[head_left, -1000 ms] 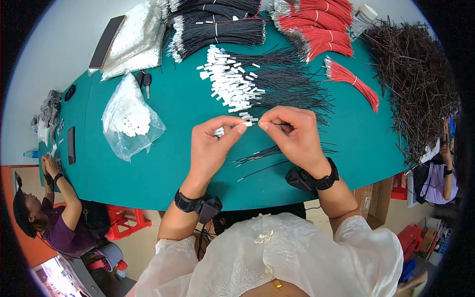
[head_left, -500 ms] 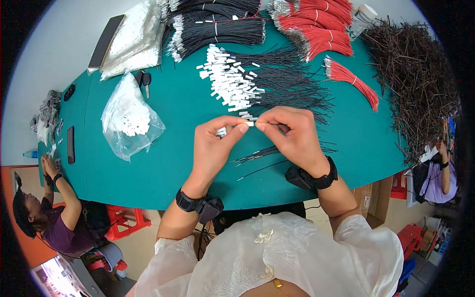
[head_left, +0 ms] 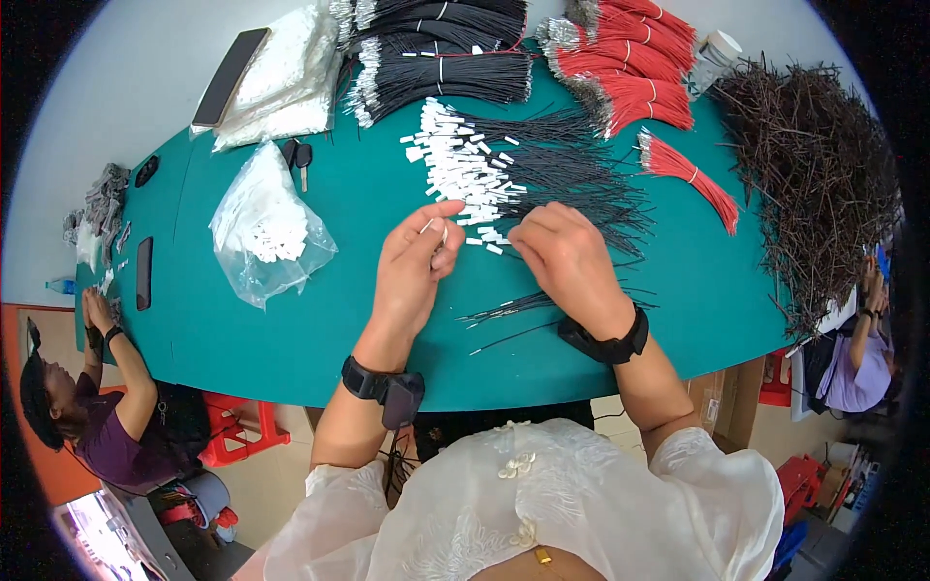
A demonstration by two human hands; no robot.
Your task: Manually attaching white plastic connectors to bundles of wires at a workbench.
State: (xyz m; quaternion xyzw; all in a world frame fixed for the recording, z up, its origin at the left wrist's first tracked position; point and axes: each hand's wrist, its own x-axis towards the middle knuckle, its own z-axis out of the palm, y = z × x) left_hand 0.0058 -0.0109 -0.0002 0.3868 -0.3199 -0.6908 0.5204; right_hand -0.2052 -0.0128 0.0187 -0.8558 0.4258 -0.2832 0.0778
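Observation:
My left hand [head_left: 415, 261] is closed, with small white plastic housings [head_left: 426, 227] showing between its thumb and curled fingers. To its right, my right hand [head_left: 567, 254] has its fingers bent and pressed together over the near end of a spread of black wires [head_left: 572, 160]. Whatever its fingertips hold is hidden. White housings [head_left: 450, 169] cap the left ends of those wires in a dense heap just beyond my hands. Several loose black wires [head_left: 513, 306] with bare metal tips lie nearer me, partly under my right wrist.
A clear bag of white housings [head_left: 276, 237] lies at left, beside keys [head_left: 304, 165] and a phone [head_left: 144, 273]. Black wire bundles [head_left: 455, 77] and red wire bundles [head_left: 639, 77] lie at the back. A dark tangled wire pile [head_left: 814, 174] fills the right. A co-worker [head_left: 107, 397] sits left.
My hands have moved apart; before, their fingertips met at a white housing. My left fingers have curled inward, and my right hand has shifted slightly left. The whole view has shifted slightly.

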